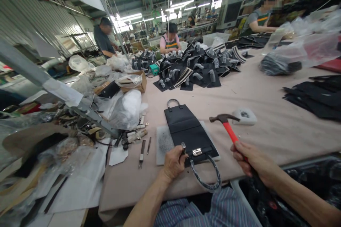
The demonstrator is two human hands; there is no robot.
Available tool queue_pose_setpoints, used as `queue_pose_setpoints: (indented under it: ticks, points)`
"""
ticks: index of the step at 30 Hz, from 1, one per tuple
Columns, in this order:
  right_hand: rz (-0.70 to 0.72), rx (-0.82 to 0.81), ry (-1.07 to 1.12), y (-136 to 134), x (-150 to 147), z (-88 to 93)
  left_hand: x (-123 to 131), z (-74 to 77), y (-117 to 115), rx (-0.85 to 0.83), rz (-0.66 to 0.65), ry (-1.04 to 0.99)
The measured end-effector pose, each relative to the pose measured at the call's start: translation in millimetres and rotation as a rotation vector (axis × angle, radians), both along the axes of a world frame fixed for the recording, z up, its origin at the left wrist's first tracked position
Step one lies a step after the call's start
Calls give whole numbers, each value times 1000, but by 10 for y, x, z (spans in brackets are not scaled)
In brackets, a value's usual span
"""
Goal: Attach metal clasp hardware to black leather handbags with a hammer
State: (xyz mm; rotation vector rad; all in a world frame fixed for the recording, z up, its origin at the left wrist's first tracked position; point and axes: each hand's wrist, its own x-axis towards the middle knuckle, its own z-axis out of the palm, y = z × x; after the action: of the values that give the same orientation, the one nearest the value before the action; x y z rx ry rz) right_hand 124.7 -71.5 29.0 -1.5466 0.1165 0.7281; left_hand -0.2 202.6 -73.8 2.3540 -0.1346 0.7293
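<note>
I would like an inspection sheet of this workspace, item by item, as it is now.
Surface: beige cloth-covered worktable, grey flat pad on it.
Job's things: black flat handbag with metal clasp; red-handled hammer; small metal tool.
Clutter: white plastic bags, hand tools at left; pile of black bag parts behind.
Grippers: left hand holds the tool on the handbag; right hand grips the hammer, raised.
Cables: nothing seen.
Surroundings: factory hall, other persons working at tables.

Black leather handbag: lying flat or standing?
Lying flat: the black leather handbag is spread across the grey felt pad, silver clasp facing up, left hand at its near edge.
</note>
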Motion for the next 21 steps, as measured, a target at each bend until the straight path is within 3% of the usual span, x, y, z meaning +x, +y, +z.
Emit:
queue_pose_setpoints:
  ticks: [3, 5, 8, 11, 13, 17, 19, 21]
  points:
    - [48, -73, -438, 149, -192, 573, 10, 12, 1, 1, 0, 4]
    - [59, -169, -792, 203, -289, 777, 15, 9, 3, 3, -2, 5]
    - [328, -344, -1081, 232, -371, 734, 20, -18, 8, 4, -7, 1]
    - [586, -483, -1060, 216, -382, 638, 26, -56, 13, -2, -3, -16]
    - [554, -454, -1081, 199, -393, 698, 27, -70, 16, -11, -5, -15]
    - [212, -291, -1163, 193, -443, 813, 15, -63, 21, -17, -13, 3]
    - [303, -345, -1158, 181, -432, 765, 4, -52, 21, -17, -13, 10]
    - [515, -449, -1109, 143, -387, 740, -1, -42, 17, -16, -8, 15]
